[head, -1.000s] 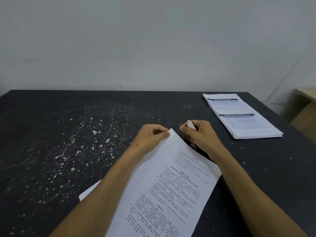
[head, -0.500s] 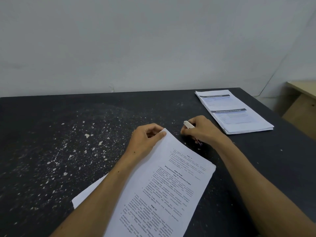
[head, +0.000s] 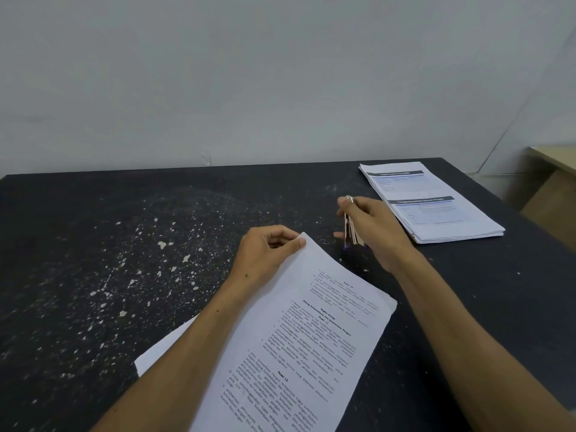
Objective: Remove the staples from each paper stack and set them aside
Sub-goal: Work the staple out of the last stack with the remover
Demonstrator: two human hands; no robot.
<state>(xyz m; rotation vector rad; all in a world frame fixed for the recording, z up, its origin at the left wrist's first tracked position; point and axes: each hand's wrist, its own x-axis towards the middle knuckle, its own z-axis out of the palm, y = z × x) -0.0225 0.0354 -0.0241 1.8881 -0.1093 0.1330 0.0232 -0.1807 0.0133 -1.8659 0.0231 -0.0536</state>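
So the left hand (head: 268,251) is pinching the far corner of the near paper stack (head: 299,338), thumb on top and fingers curled under, pinning it on the black table (head: 93,244). That stack is lying on the near half of the table, long axis slanting from the near edge up toward the far right, so the pinched corner is pointing roughly at the right hand (head: 372,227).

The right hand is hovering just past that corner, fingers wrapped around a staple remover (head: 351,227), which is hanging roughly upright with its jaw end down. It looks blurry, so I can't tell if the jaws are biting anything.

A few tiny loose staples (head: 325,241) seem to be lying on the table between the two hands. I'm guessing this corner is already freed.

The second paper stack (head: 436,210) is sitting by the far right corner, just beside the right hand, so that's the nearer hand for it.
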